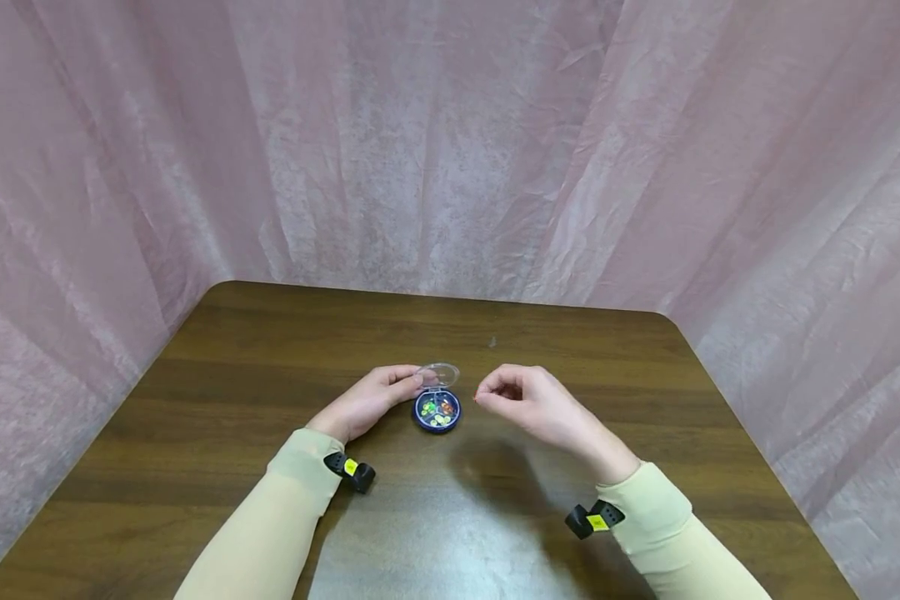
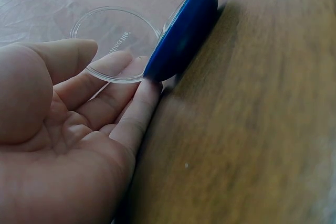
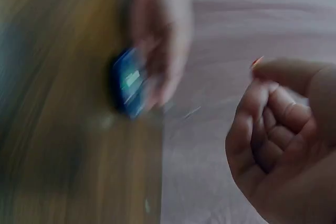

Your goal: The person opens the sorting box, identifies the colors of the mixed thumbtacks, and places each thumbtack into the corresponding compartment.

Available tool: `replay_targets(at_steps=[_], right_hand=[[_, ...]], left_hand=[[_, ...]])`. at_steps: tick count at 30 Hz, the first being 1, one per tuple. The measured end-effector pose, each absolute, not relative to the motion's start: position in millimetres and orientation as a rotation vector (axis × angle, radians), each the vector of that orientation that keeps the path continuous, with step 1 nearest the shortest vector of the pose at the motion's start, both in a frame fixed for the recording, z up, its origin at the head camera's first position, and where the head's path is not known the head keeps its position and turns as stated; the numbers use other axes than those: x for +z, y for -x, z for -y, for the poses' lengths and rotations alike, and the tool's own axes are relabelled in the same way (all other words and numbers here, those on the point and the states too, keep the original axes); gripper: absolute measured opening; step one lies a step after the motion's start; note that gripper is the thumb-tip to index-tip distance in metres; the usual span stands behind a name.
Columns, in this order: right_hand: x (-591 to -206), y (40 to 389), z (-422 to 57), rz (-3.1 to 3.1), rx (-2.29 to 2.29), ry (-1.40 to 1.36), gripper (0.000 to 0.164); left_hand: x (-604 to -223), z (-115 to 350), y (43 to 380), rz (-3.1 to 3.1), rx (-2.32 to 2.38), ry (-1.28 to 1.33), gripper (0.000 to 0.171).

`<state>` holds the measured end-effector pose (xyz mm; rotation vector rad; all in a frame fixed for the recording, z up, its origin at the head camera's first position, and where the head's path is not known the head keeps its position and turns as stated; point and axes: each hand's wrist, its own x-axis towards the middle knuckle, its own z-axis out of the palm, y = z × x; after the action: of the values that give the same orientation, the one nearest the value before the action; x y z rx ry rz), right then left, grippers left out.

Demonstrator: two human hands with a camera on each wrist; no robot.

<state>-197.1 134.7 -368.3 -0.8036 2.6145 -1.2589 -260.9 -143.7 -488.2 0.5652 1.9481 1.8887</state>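
Observation:
A round dark-blue case (image 1: 437,412) sits on the table with its hinged clear lid (image 1: 442,375) raised. Its compartments hold small yellowish, green and red-orange pieces. At the case's left, my left hand (image 1: 375,400) holds the lid's edge between thumb and fingers; in the left wrist view, a finger touches the blue base (image 2: 184,35). To the right of the case and above the table, my right hand (image 1: 536,404) pinches a tiny red-orange piece (image 3: 256,62) between thumb and fingertip. Its exact kind is too small to tell. The right wrist view is blurred around the case.
The brown wooden table (image 1: 315,325) has rounded far corners. Pink curtains (image 1: 420,150) hang behind it and along its sides. A small pale mark (image 1: 492,342) shows on the tabletop beyond the right hand. Black wrist straps (image 1: 596,521) sit over both sleeves.

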Motion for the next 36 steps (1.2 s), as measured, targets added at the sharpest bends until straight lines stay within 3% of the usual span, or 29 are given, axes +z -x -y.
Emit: replay_targets(at_steps=[4,12,22,36], right_hand=[[-392.8,208.1,-127.4,-3.04,-0.703,0.929,0.006],[-422.1,231.3,-105.1,-3.226,-0.356,1.13,0.008],[-439.1,240.3,-90.8,-3.24,-0.24,1.147,0.005],[-432.3,238.4,-91.4,-3.225,-0.225,1.135,0.004]], left_hand=[[-487.4,144.3,260.9,-1.951,1.877,-0.56,0.041],[-487.8,144.5,261.7,-1.965,1.872,-0.544,0.04],[-486.4,143.3,263.1,-1.923,1.902,-0.528,0.041],[-486.8,142.5,261.5,-1.902,1.918,-0.538,0.041]])
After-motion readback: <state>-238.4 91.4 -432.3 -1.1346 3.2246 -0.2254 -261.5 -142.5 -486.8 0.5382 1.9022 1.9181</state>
